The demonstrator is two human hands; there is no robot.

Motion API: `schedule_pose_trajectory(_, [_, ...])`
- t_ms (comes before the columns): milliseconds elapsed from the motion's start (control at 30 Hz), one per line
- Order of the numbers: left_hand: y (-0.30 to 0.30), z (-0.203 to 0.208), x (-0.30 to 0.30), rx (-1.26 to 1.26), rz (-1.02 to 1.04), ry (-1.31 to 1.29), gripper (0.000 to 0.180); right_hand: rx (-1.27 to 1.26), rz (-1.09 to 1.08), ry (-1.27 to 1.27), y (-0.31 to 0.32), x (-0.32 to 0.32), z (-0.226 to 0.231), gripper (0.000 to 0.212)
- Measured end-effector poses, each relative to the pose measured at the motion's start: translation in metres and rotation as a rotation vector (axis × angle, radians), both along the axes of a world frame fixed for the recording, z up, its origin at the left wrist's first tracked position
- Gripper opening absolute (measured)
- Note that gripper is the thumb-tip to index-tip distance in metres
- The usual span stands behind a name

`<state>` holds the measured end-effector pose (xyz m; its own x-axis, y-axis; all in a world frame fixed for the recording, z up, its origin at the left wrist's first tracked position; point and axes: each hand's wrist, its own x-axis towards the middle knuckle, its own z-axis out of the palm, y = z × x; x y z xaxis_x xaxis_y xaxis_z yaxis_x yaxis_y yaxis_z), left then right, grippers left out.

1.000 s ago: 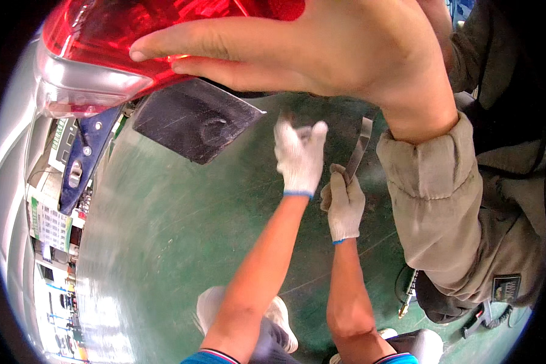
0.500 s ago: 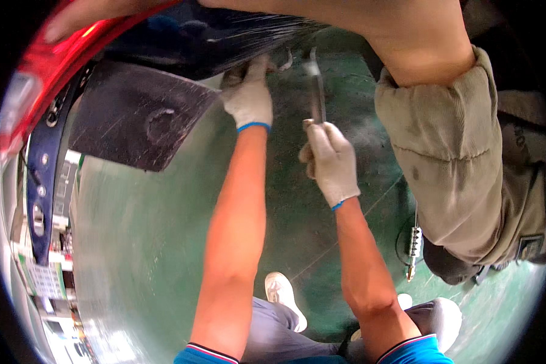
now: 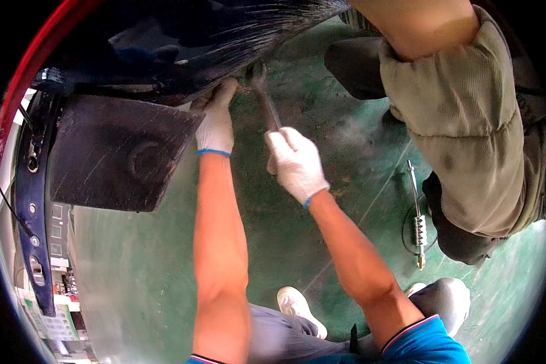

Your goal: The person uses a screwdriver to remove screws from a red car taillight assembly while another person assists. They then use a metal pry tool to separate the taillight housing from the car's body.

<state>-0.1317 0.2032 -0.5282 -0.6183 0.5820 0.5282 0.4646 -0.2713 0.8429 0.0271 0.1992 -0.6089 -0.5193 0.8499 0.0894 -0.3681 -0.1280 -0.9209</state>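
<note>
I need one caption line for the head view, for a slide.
Gloved right hand holds a wrench under a vehicle; left hand touches beside it.

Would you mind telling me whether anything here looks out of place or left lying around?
One thing: a slim metal tool with a coiled spring section lies loose on the green floor, beside a co-worker's dark trouser leg, where it might be stepped on.

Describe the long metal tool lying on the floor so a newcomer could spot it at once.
Start at the green floor and go to its right side, beside the other person's olive sleeve. There lies a slim metal rod tool, alone on the ground, with a ribbed, spring-like section near its lower end.
</note>
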Motion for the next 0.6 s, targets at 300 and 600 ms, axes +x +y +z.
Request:
schedule_pose_trajectory(300, [-0.011,0.007,-0.007,-0.228,0.072,0.418,0.027,-0.007,-0.001,-0.137,-0.007,-0.002,0.015,0.032])
schedule_pose_trajectory(600, [-0.009,0.009,0.013,-0.054,0.053,0.132,0.031,-0.001,0.305,-0.128,-0.018,-0.006,0.018,0.031])
